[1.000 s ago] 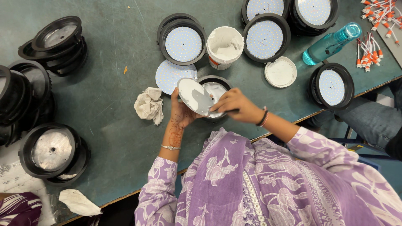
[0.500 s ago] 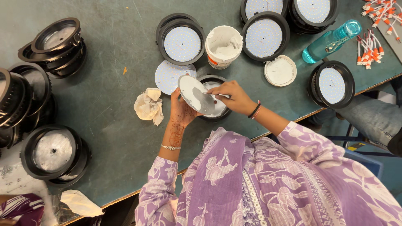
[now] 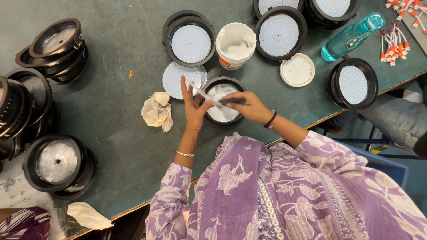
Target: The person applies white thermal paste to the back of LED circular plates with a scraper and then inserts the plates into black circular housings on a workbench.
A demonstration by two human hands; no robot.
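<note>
Two hands work over a paste-filled black housing: left hand holds a thin round disc edge-on, tilted; right hand pinches a flat dark spatula lying level.

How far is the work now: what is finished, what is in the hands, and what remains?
Finished, it seems: several housings with white discs fitted. In hand: left hand holds a disc on edge, right hand a small tool above a paste-smeared housing. Remaining: empty housings at left.
</note>
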